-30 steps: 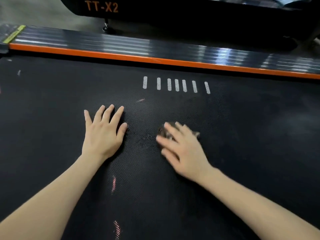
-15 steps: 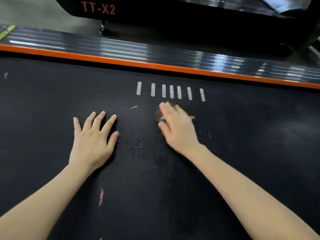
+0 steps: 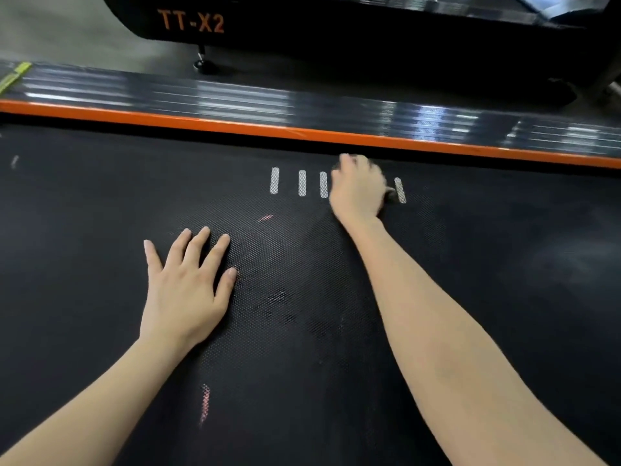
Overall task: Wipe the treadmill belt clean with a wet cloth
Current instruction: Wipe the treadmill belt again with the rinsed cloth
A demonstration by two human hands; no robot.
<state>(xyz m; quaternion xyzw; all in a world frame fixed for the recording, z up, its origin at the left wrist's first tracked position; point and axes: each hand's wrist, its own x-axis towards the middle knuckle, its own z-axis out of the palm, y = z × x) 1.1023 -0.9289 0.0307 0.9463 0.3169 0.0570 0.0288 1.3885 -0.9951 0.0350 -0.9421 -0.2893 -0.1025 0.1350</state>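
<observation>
Nearest the camera, a reddish smear [image 3: 205,401] is seen on the black, fine-textured treadmill belt [image 3: 100,230], and it could be missed if the strokes are kept to the far edge. Further on, the left hand [image 3: 188,290] is laid flat on the belt, fingers straight and spread, nothing held. Weight appears to be taken on it, and a slide under that palm is to be feared should the belt be free to roll. Dull patches [image 3: 279,297] are noted between the two arms; grime could merely be spread about if the cloth is not rinsed. Beyond, the right hand [image 3: 358,188] is stretched over the row of white dash markings [image 3: 302,183], blurred, and whether its fingers are flat or curled cannot be told. The dark cloth [image 3: 389,193] is almost wholly hidden beneath it, with only a scrap shown at the hand's right side. So near the orange trim strip [image 3: 235,124], knuckles could be knocked against it. The ribbed grey side rail [image 3: 235,95] and a black machine lettered TT-X2 [image 3: 302,31] are glimpsed behind.
</observation>
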